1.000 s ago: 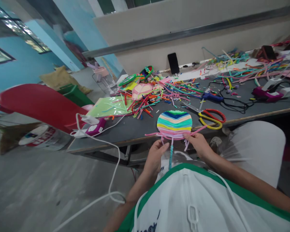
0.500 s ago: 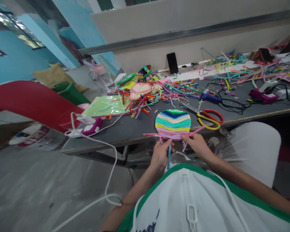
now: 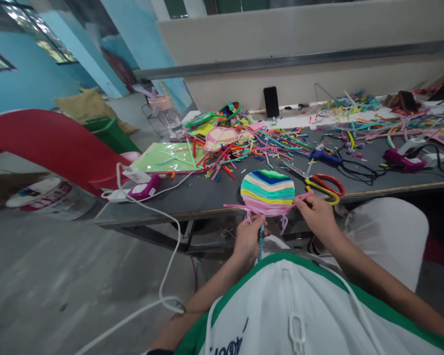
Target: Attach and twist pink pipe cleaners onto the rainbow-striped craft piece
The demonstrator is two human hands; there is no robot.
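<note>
We have the striped disc point(image 3: 268, 187) at the table's near edge, its lower rim reaching past it; we cannot tell whether it rests on the top or is held just above. Our left hand point(image 3: 247, 237) is closed in a pinch at the disc's lower rim, by the teal stem point(image 3: 261, 242); our right hand point(image 3: 317, 216) pinches a pink strip point(image 3: 306, 195) between thumb and finger, the other fingers curled. To lay that strip neatly, we would do best to steady the rim with the left, pull evenly with the right, and follow the curve without bending the disc. Close by to the right, the scissors point(image 3: 323, 183) lie open on the grey table point(image 3: 210, 193), with the glue gun point(image 3: 327, 157) beyond. Loose strips point(image 3: 272, 141) litter the back, near an upright phone point(image 3: 271, 102). Leftward stand a red chair point(image 3: 55, 148) and a bucket point(image 3: 55, 201) on the bare floor.
</note>
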